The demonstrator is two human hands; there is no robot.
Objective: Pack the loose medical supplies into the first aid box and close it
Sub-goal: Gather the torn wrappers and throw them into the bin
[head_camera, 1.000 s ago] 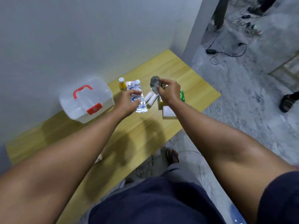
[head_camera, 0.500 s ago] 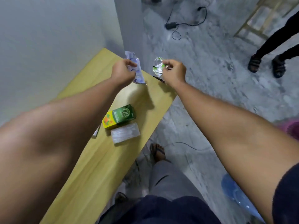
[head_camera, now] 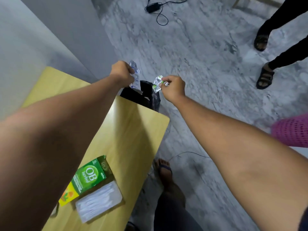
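Past the yellow table [head_camera: 133,130], over grey floor [head_camera: 200,47], left hand [head_camera: 121,72] and right hand [head_camera: 173,88] grip what look like wrappers.

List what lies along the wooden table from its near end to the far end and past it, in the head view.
Clear packet of white sticks → green OB herbal box → bare tabletop → black bag beyond the far edge.

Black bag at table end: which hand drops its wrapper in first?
Probably left. The left hand holds its clear wrapper right above the black bag opening; the right hand with the crumpled foil wrapper sits nearer the bag's right edge.
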